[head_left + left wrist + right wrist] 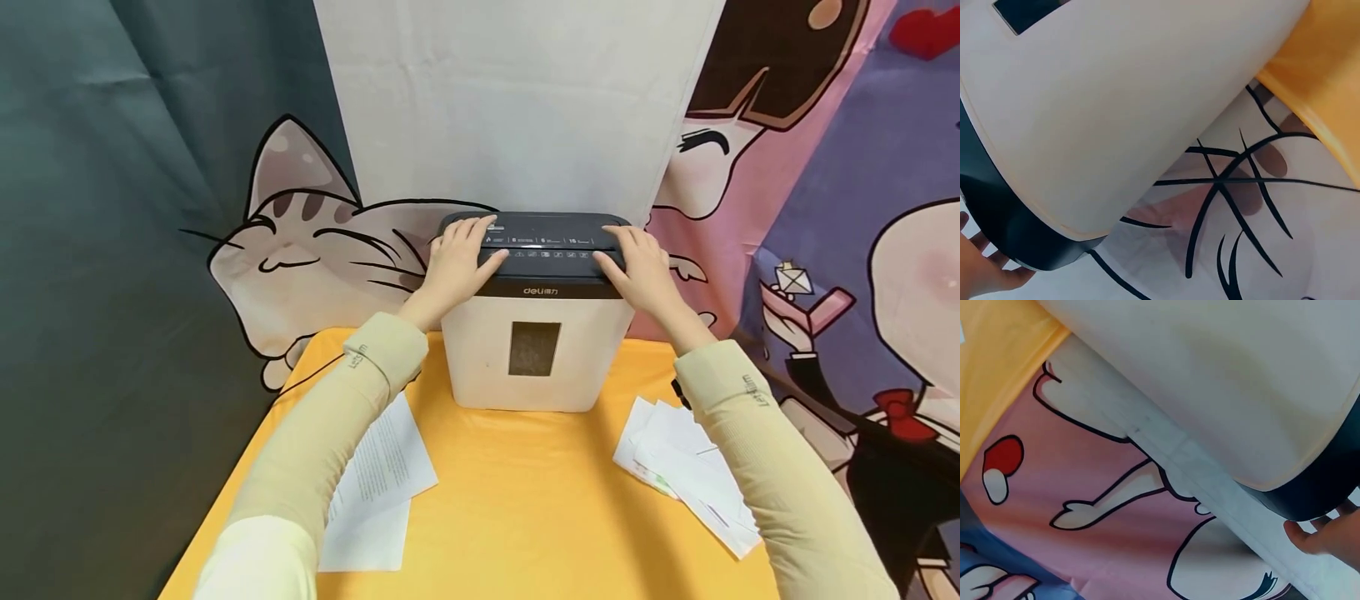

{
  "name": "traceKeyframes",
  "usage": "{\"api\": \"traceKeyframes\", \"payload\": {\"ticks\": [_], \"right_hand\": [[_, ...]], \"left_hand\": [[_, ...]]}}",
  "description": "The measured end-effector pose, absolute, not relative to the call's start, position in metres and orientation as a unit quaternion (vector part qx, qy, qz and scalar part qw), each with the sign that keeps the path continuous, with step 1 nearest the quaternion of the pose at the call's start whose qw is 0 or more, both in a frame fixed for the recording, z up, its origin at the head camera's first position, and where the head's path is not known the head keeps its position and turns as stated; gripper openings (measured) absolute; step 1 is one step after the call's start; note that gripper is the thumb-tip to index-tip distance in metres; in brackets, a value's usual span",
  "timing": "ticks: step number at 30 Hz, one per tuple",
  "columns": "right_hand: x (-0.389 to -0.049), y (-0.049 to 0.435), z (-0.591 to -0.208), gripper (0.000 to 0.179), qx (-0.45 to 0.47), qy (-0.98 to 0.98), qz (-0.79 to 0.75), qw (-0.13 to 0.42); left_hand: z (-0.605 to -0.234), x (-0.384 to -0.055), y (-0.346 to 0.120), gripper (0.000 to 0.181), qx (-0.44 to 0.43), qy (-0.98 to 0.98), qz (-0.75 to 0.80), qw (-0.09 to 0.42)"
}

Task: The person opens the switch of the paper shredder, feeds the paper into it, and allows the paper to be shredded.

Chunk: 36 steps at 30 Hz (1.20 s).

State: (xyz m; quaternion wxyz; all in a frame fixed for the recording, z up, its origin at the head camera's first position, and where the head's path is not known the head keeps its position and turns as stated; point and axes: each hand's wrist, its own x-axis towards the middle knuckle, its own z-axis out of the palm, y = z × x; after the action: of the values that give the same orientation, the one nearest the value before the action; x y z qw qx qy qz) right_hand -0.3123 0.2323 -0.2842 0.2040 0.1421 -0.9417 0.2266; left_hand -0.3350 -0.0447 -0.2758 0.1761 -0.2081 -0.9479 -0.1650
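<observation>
Shows in the head view alone: both hands at once, plus the full front of a paper shredder (pixel 536 312), upright toward the far side of a yellow table (pixel 510 517), with a small window (pixel 534 348) in its pale body and white print and icons across its dark lid (pixel 551 225). Also shows loose papers (pixel 386 467) near its left, partly covered by a sleeve (pixel 322 442), and a second pile of white sheets (pixel 690 467) near its right. Adds, from the left wrist, an upside-down close look at the shredder's pale side and a printed cat (pixel 1241 206); from the right wrist, the opposite side and pink printed cloth (pixel 1116 550). Left hand (pixel 457 260): on the lid's left end, fingers reaching over the top, thumb apart from them. Right hand (pixel 645 267): likewise on the right end, thumb apart from fingers. Cannot tell how hard either presses.
</observation>
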Motion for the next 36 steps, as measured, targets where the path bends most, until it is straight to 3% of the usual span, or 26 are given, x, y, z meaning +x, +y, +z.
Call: {"api": "traceKeyframes", "payload": {"ticks": [8,16,28,36], "right_hand": [[-0.33,0.23,-0.276,0.051,0.152,-0.959,0.192,0.144],[-0.332,0.226,-0.277,0.054,0.132,-0.974,0.15,0.112],[-0.331,0.223,-0.281,0.054,0.122,-0.977,0.143,0.104],[-0.33,0.224,-0.279,0.056,0.117,-0.977,0.142,0.104]], "left_hand": [[-0.264,-0.353,-0.038,0.059,-0.188,-0.959,-0.139,0.161],[-0.258,-0.367,-0.041,0.059,-0.204,-0.962,-0.148,0.101],[-0.26,-0.378,-0.044,0.077,-0.188,-0.978,-0.086,0.031],[-0.262,-0.382,-0.041,0.081,-0.184,-0.98,-0.07,0.032]]}}
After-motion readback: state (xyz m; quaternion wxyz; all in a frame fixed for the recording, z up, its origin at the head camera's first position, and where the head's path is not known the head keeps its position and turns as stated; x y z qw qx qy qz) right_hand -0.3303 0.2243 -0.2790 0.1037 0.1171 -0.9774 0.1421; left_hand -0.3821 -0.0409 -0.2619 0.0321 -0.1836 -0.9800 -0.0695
